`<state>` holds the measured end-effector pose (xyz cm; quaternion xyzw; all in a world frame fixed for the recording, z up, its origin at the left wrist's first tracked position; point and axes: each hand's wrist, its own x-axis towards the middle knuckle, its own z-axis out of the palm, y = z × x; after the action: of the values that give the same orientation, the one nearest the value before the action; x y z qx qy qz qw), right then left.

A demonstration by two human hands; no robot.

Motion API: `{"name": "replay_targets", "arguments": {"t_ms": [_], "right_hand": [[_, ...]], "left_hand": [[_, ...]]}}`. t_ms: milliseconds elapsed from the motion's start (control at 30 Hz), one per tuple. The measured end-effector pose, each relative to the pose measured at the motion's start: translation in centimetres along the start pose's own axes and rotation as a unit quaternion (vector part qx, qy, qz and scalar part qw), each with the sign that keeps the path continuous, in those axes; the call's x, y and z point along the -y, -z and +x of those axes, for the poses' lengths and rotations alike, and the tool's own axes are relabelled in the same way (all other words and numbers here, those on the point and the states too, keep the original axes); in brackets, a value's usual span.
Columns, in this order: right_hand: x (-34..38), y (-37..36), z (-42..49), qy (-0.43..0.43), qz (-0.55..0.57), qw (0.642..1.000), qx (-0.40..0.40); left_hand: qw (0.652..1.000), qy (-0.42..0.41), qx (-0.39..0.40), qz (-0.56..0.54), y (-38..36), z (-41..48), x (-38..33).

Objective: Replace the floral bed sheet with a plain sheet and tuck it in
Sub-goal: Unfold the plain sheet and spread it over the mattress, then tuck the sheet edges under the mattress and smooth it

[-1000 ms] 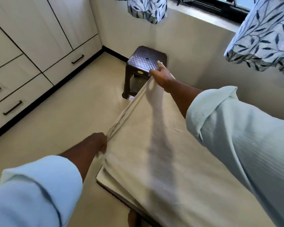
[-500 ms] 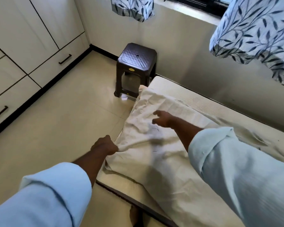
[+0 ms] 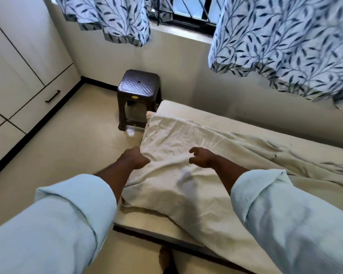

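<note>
My left hand [image 3: 134,160] has its fingers curled round the left edge of the plain cream cotton sheet [image 3: 176,147] and grips it. My right hand [image 3: 202,157] is just above the same sheet, fingers spread and loosely bent, holding nothing; whether the fingertips touch the cloth I cannot tell. The two hands are apart, with a wrinkled stretch of sheet between them. Both forearms come out of rolled pale blue sleeves [image 3: 67,224].

The sheet lies crumpled over the near and left part of the cream mattress [image 3: 216,119], its near left corner loose on top of the mattress corner, above the dark bed base [image 3: 156,237]. The far strip of mattress along the wall is bare.

On the cream tiled floor [image 3: 67,145], just beyond the far left mattress corner, stands a dark brown plastic stool [image 3: 138,89]. White wardrobe doors with black handles [image 3: 18,66] line the left side. Farthest, blue leaf-patterned curtains [image 3: 285,46] hang at a dark-framed window [image 3: 188,10].
</note>
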<state>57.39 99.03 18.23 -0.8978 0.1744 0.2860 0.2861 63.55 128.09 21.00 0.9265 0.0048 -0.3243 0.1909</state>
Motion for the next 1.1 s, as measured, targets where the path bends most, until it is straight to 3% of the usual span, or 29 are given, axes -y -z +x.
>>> {"name": "replay_targets", "arguments": {"t_ms": [267, 533, 833, 1100], "right_hand": [[-2.7, -5.3, -6.9, -0.014, 0.041, 0.999, -0.026], [-2.6, -9.6, -12.2, -0.085, 0.141, 0.985, -0.052], [8.1, -13.7, -8.9, -0.158, 0.189, 0.966, -0.085], [19.5, -17.1, -3.1, -0.159, 0.237, 0.956, -0.072]], "left_hand": [[0.999, -0.037, 0.0, 0.03, -1.5, -3.7, 2.0], [0.989, -0.116, 0.048, 0.083, -1.6, -5.6, 1.6], [0.974, -0.177, 0.117, 0.078, 7.7, 0.5, 6.1], [0.959, -0.189, 0.103, 0.186, 15.9, 7.6, 10.5]]}}
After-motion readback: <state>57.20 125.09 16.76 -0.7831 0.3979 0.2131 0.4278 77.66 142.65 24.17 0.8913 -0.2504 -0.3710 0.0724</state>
